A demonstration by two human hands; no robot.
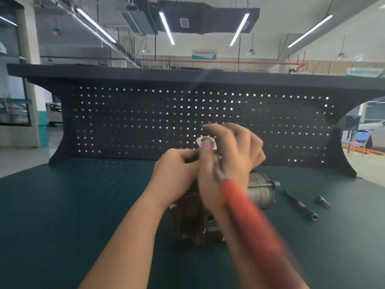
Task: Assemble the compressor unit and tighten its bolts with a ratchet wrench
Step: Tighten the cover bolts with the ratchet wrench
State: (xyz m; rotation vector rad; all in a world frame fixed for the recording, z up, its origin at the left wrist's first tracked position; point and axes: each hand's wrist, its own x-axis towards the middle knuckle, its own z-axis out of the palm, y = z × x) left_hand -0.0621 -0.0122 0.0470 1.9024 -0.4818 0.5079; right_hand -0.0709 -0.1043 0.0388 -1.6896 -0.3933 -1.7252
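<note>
Fingers point(210, 151) of both hands are gripping the ratchet wrench point(239, 201) head above the compressor unit point(260, 190) on bench point(83, 205).

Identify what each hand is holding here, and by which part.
Both hands hold the ratchet wrench near its metal head: right hand around the neck, left hand pinching beside it. The red handle hangs free.

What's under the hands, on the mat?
The grey metal compressor unit sits on the green mat, directly below the left hand and right hand. Both hold the red-handled ratchet wrench, covering the unit's top and any bolts.
</note>
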